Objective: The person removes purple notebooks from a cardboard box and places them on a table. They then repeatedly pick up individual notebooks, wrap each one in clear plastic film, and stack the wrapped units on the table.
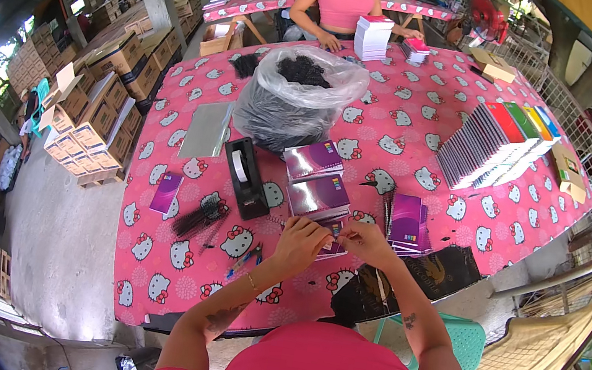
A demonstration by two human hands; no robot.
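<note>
Both hands meet over a small purple notebook (333, 248) at the near end of a row of purple notebooks (318, 195). My left hand (303, 238) is closed on its left edge. My right hand (367, 243) pinches at its upper right; what lies between those fingertips is too small to make out. Right of my right hand sits another stack of purple notebooks (407, 220), with dark wire coils along its left side. A black tape dispenser (245, 181) stands left of the row. Near it lies a bundle of black spiral coils (201, 218).
A clear plastic bag (286, 98) full of black coils stands mid-table. Tall notebook stacks (495, 148) rise at the right. Pliers (247, 261) and a single purple notebook (166, 193) lie at the left. Across the pink table (392, 162) a person (343, 3) handles notebooks.
</note>
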